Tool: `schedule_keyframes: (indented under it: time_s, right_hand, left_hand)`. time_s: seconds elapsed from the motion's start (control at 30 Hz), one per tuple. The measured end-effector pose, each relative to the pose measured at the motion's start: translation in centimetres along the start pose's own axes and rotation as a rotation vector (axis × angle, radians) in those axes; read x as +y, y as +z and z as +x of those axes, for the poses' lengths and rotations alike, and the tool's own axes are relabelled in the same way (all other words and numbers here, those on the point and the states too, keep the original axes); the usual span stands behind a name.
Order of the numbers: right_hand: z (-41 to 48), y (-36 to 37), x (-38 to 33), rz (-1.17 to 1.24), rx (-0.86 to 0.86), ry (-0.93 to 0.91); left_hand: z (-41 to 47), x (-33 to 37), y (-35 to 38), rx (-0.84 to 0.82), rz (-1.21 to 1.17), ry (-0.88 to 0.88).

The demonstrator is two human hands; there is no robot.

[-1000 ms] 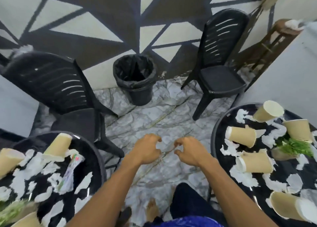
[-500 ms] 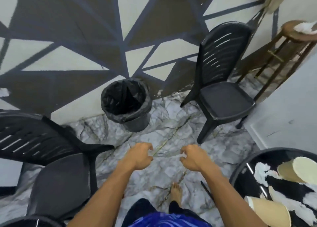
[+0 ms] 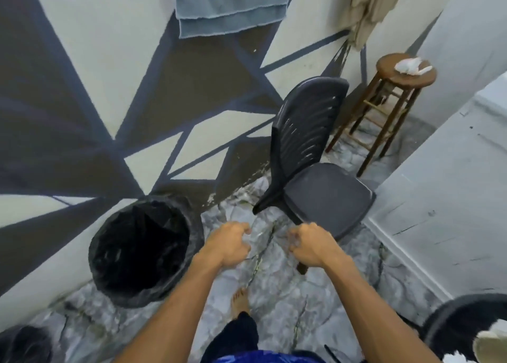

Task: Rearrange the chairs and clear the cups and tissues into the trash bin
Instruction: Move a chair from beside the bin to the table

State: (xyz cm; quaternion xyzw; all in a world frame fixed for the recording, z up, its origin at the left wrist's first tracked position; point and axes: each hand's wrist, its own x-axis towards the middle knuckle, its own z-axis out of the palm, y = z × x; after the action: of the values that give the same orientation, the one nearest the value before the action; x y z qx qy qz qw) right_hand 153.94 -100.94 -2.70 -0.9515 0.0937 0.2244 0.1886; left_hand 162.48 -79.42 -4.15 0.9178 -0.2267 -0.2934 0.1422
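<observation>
A black plastic chair [image 3: 329, 198] stands by the patterned wall, just ahead and to the right of me. A black bin [image 3: 192, 225] lined with a black bag stands on the floor to its left. My left hand [image 3: 227, 246] and my right hand [image 3: 312, 246] are stretched out side by side between the two, fingers loosely curled, holding nothing. My right hand is seen in front of the chair's front leg. At the bottom right is the edge of a round black table [image 3: 450, 321] with a paper cup [image 3: 491, 346] and torn tissue on it.
A wooden stool [image 3: 384, 77] with a white crumpled tissue [image 3: 411, 66] stands in the corner behind the chair. A white panel [image 3: 444, 187] closes the right side. A blue towel [image 3: 230, 3] hangs on the wall. The floor is marble-patterned; my bare foot [image 3: 241, 299] is below my hands.
I have walked forward and turned right: the left chair and left table left the view, and the bin and right chair are much closer. Both hands stay curled and hold nothing.
</observation>
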Motion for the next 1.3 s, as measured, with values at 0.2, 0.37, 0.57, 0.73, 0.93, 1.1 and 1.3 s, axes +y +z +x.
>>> schedule_keyframes:
  time_s: [0.2,0.37,0.57,0.73,0.93,1.1,1.3]
  right_hand:
    - [6.1,-6.4,0.9,0.163,0.131,0.180]
    - [13.0,-11.3,3.1,0.247,0.258,0.235]
    - [25.0,-18.5,5.2,0.293,0.323,0.211]
    - [32.6,-23.0,5.2,0.408,0.414,0.267]
    - [38.0,-23.7,5.2,0.626,0.321,0.422]
    - [39.2,-22.4,4.6,0.865,0.299,0.441]
    - [35.4,-23.8,6.1,1.021,0.359,0.534]
  left_hand:
    - [10.9,1.9,-8.7,-0.027,0.058,0.167]
    - [20.1,5.0,-15.3,0.060,0.089,0.314]
    - [30.9,8.3,-22.8,0.139,0.168,0.368]
    - [38.1,10.6,-27.8,0.091,0.245,0.355]
    - [45.4,13.7,-30.3,-0.018,0.357,0.447]
    - [51.2,17.3,-30.0,-0.116,0.473,0.746]
    - [55.1,23.1,-27.1,-0.157,0.759,1.305]
